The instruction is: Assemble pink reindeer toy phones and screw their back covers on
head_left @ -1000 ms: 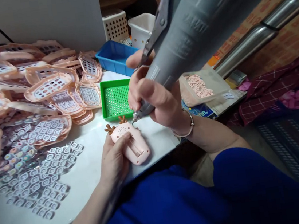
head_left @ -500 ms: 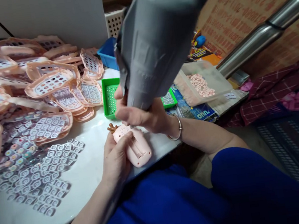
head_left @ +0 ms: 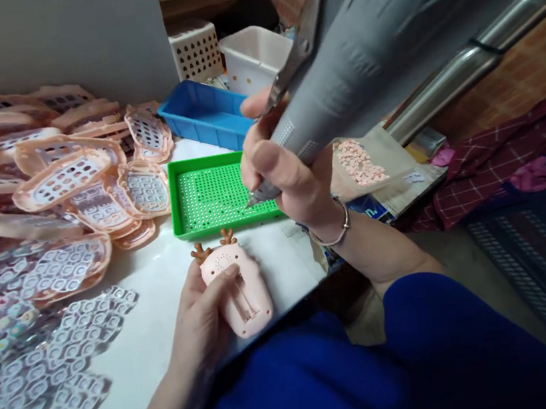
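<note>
My left hand is closed around the side of a pink toy phone with brown antlers. The phone's back faces up, showing an open battery slot, speaker holes and screw holes, with the thumb lying across it. My right hand grips a large grey electric screwdriver near its lower end, fingers wrapped around the lever side. The driver slants down to the left, its pointed tip over the green perforated tray and apart from the phone. The tray's right part is hidden behind the hand.
Pink shells with grid openings are piled at left, beside rubber keypads. Behind the green tray stand a blue bin and white containers. A clear box of small pink parts and a metal pipe are at right.
The screwdriver in my right hand has swung up and away from the phone to above the green tray. The view has shifted; my left hand still holds the phone.
</note>
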`<state>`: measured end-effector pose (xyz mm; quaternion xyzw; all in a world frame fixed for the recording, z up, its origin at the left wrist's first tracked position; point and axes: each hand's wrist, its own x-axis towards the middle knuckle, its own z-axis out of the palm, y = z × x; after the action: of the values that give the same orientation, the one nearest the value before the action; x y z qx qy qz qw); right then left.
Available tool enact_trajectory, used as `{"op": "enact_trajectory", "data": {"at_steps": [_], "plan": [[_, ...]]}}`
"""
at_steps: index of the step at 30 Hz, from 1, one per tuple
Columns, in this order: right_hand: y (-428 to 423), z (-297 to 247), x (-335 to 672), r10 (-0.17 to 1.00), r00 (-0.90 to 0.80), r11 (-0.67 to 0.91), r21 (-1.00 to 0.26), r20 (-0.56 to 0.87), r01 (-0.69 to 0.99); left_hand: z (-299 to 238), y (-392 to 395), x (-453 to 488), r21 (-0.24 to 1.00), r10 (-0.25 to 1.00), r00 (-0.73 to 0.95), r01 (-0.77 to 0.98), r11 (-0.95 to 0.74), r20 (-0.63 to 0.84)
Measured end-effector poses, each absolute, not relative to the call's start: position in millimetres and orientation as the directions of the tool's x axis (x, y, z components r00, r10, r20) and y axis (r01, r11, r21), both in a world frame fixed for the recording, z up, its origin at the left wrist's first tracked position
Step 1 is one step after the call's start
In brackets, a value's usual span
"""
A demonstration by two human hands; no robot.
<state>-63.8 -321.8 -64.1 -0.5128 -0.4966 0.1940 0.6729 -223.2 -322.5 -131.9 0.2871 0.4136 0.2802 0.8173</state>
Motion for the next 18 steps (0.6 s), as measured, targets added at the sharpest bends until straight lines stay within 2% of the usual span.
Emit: {"op": "enact_trajectory", "data": {"at_steps": [3,6,10,18], "plan": [[-316.7,-76.6,-48.7,0.732,0.411,0.514,-0.837,0.543,0.190,-132.6,-323.3,-225.7,0.668,0.661,0.520,-0.212,0.713,-0.541],[-312.8,-89.0,-41.6,0.765,0.427,0.454,-0.874,0.482,0.175,-136.2,-322.4,-229.1,0.641,0.626,0.532,-0.188,0.744,-0.570],[-311.6,-92.7,-40.9,0.791,0.455,0.333,-0.911,0.410,0.242,-138.9,-320.6,-230.7,0.617,0.593,0.537,-0.161,0.770,-0.600],[-310.9,-95.6,-42.3,0.804,0.485,0.277,-0.938,0.345,0.210,-132.6,-322.5,-227.8,0.623,0.608,0.501,-0.163,0.765,-0.616]]}}
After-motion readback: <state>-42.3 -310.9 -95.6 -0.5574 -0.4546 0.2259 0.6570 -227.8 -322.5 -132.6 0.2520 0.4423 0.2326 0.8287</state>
